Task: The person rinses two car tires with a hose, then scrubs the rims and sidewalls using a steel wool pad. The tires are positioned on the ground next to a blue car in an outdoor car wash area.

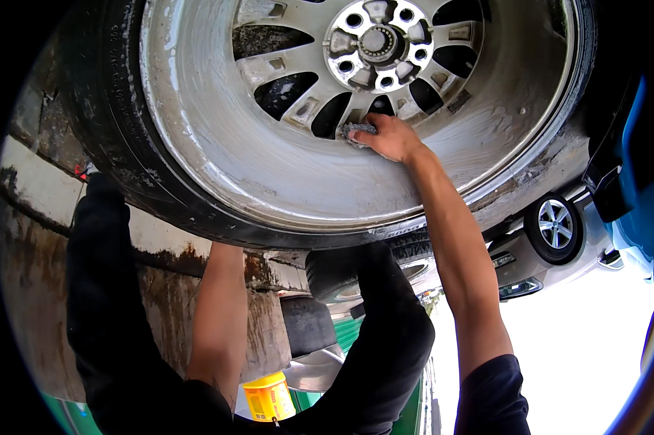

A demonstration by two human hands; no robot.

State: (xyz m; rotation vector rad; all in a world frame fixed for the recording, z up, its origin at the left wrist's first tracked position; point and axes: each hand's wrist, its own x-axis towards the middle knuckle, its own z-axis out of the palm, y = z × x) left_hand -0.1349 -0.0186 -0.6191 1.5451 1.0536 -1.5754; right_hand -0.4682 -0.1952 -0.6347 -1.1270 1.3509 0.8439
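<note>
A large alloy wheel (298, 170) with a black tyre (113, 123) fills the upper part of the view, its hollow inner side facing me. Greyish smears coat the inside of the rim barrel. My right hand (392, 139) reaches into the barrel, with closed fingers around a small grey scouring pad, perhaps steel wool (356, 135). The pad presses against the rim where the spokes meet the barrel, below the hub centre (377, 43). My left forearm (219, 312) runs up to the lower edge of the tyre, which hides the hand.
My dark-clothed legs (381, 341) are on both sides below the wheel. A stained pale wall or ledge (44, 196) lies at left. A yellow bucket (269, 396) stands at the bottom. Another tyre (334, 272) is behind the wheel; a parked car (523, 272) is at right.
</note>
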